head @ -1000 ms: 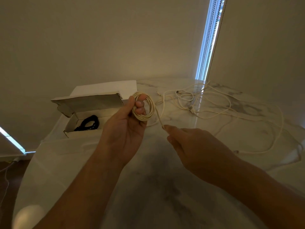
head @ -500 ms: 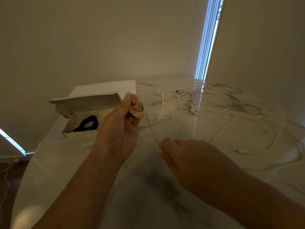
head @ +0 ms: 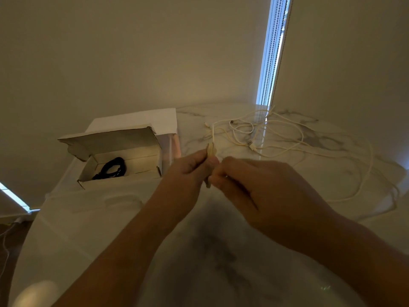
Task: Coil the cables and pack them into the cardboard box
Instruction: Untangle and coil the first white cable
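Note:
My left hand (head: 188, 171) grips a small coil of cream cable (head: 210, 150), seen edge-on above the fingers. Pressed right against it, my right hand (head: 261, 185) pinches the free end of the same cable at the coil; most of the coil is hidden between the two hands. The open cardboard box (head: 119, 182) stands to the left on the marble table, lid up, with a coiled black cable (head: 112, 168) inside. Loose cream cables (head: 272, 138) lie tangled at the back right.
A white flat package (head: 137, 120) lies behind the box. The marble table (head: 210, 251) meets two walls at the back, with a blind cord (head: 269, 63) in the bright gap between them. A long cable loop (head: 367, 173) runs toward the right edge.
My right hand has moved up and left to meet my left hand, taking in the slack of the cable. The coil has turned edge-on and shifted slightly right.

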Motion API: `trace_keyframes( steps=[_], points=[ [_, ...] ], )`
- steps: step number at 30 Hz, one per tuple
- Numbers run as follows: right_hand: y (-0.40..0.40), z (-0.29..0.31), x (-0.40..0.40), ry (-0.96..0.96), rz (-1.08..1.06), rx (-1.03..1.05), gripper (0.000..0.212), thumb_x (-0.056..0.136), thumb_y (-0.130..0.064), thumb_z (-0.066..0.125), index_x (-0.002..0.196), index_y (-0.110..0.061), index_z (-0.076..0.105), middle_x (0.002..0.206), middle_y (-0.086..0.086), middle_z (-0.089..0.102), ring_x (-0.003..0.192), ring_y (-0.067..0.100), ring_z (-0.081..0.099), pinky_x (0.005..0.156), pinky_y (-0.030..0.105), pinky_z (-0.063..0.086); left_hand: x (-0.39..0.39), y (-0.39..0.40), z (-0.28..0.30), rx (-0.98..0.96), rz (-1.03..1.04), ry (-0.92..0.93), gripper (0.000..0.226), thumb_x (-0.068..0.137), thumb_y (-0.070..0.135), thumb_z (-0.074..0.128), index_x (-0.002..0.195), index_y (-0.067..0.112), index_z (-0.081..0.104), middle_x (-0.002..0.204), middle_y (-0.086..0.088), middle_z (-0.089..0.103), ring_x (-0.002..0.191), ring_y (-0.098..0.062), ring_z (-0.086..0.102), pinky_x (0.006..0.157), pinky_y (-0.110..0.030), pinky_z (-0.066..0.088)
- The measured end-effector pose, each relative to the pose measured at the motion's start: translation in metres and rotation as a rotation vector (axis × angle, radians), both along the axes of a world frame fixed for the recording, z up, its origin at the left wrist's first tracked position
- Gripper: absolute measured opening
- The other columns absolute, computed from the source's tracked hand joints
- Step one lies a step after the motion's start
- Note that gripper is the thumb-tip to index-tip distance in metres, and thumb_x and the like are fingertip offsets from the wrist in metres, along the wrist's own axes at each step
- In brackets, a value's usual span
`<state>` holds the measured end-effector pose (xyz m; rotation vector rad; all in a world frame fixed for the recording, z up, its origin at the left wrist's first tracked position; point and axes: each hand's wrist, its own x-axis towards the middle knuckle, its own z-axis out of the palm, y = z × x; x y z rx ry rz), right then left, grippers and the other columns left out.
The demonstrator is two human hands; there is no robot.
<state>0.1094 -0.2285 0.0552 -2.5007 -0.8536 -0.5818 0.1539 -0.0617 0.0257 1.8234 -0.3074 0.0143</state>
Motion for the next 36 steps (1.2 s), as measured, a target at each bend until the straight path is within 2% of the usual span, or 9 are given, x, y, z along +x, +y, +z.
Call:
trace_keyframes(
  steps=[2,5,11,16,22,25,31,34,36],
  points=[
    [-0.008,0.001,0.009,0.017,-0.026,0.070,0.024,0.099,-0.043,0.041,0.094,-0.029,0.061,0.079,-0.014,0.061,0.066,0.008,0.055,0.059,0.029,0.045,-0.002,-0.004,0.001,0.028,-0.023,0.026,0.030,0.103,0.025,0.046,0.103,0.009,0.071,0.094,-0.020,0.069,0.090,-0.033,0.065,0.091,-0.046,0.053],
    [-0.021,0.003,0.021,0.014,-0.063,0.131,0.024,0.100,-0.043,0.045,0.091,-0.030,0.063,0.077,-0.012,0.063,0.070,0.007,0.056,0.063,0.021,0.043,-0.003,-0.005,0.001,0.002,-0.063,0.108,0.028,0.102,0.017,0.045,0.093,0.023,0.071,0.074,0.006,0.071,0.069,-0.006,0.064,0.069,-0.016,0.053],
    [-0.032,0.005,0.035,0.099,-0.087,0.261,0.021,0.087,-0.051,0.056,0.084,-0.036,0.070,0.076,-0.016,0.066,0.076,0.003,0.060,0.066,0.014,0.042,-0.010,-0.007,0.009,0.036,-0.188,0.097,0.037,0.085,0.050,0.048,0.087,0.023,0.073,0.071,0.008,0.069,0.063,-0.005,0.060,0.063,-0.007,0.049],
    [-0.036,0.004,0.040,0.135,-0.119,0.286,0.018,0.079,-0.050,0.068,0.077,-0.033,0.072,0.074,-0.017,0.066,0.077,0.000,0.059,0.064,0.008,0.038,-0.011,-0.002,0.010,0.233,-0.269,-0.010,0.051,0.087,0.053,0.045,0.106,0.013,0.070,0.084,-0.008,0.063,0.078,-0.019,0.058,0.068,-0.011,0.048],
    [-0.041,0.005,0.042,0.240,-0.119,0.257,0.011,0.080,-0.046,0.071,0.080,-0.035,0.070,0.071,-0.031,0.061,0.062,-0.006,0.053,0.060,0.004,0.038,-0.005,0.003,0.006,0.286,-0.142,-0.116,0.029,0.101,0.041,0.045,0.095,0.026,0.069,0.074,0.002,0.062,0.066,-0.003,0.055,0.065,-0.010,0.045],
    [-0.046,0.003,0.046,0.288,-0.129,0.211,0.008,0.087,-0.041,0.068,0.083,-0.034,0.069,0.066,-0.035,0.056,0.056,-0.003,0.052,0.056,0.005,0.038,-0.001,0.007,0.003,0.239,-0.009,-0.133,0.027,0.102,0.038,0.046,0.111,0.028,0.070,0.084,0.006,0.069,0.076,-0.003,0.061,0.069,-0.007,0.046],
    [-0.066,0.007,0.052,0.359,-0.146,0.169,0.013,0.091,-0.042,0.060,0.086,-0.037,0.070,0.070,-0.030,0.061,0.061,-0.003,0.055,0.055,0.010,0.038,0.011,0.021,0.001,-0.055,0.211,-0.098,0.023,0.102,0.036,0.050,0.102,0.035,0.073,0.099,-0.010,0.071,0.096,-0.030,0.065,0.099,-0.055,0.050],
    [-0.071,0.005,0.056,0.329,-0.169,0.143,0.015,0.089,-0.049,0.057,0.088,-0.042,0.071,0.084,-0.020,0.066,0.075,0.001,0.057,0.065,0.020,0.039,0.011,0.021,0.003,-0.087,0.245,-0.103,0.024,0.102,0.033,0.050,0.098,0.040,0.073,0.094,-0.003,0.072,0.092,-0.027,0.065,0.100,-0.057,0.050],
    [-0.072,0.004,0.058,0.297,-0.186,0.094,0.016,0.089,-0.049,0.056,0.091,-0.043,0.070,0.086,-0.017,0.064,0.078,0.002,0.055,0.067,0.016,0.039,0.010,0.019,0.003,-0.092,0.242,-0.099,0.024,0.102,0.031,0.050,0.099,0.035,0.073,0.084,0.005,0.069,0.086,-0.019,0.062,0.098,-0.056,0.050]
  ],
)
